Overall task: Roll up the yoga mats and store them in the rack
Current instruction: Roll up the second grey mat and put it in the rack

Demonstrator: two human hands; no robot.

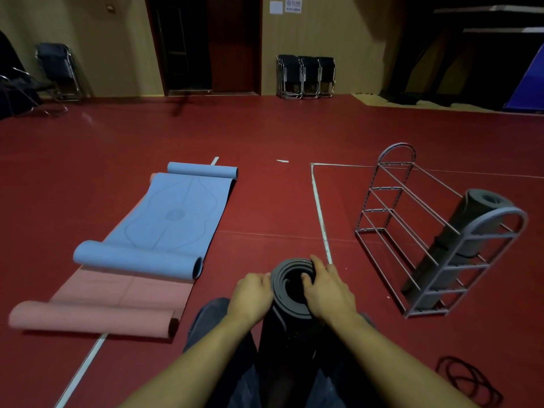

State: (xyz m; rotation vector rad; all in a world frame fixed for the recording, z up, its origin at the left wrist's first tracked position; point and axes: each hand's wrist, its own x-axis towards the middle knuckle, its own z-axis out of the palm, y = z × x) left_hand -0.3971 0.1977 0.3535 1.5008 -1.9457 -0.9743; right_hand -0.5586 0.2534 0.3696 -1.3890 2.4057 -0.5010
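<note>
Item: rolled dark grey foam yoga mat, soft, springy; my left hand cupped its nine-o'clock side, right hand fingers curled into its core.

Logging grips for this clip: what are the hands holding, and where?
Both the left hand and right hand grip the rolled grey mat at its upper end.

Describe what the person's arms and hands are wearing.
Nothing shows on them: both forearms are bare to the frame's lower edge, with no sleeves in view. The left hand and right hand carry no gloves, and no watch or ring is visible.
</note>
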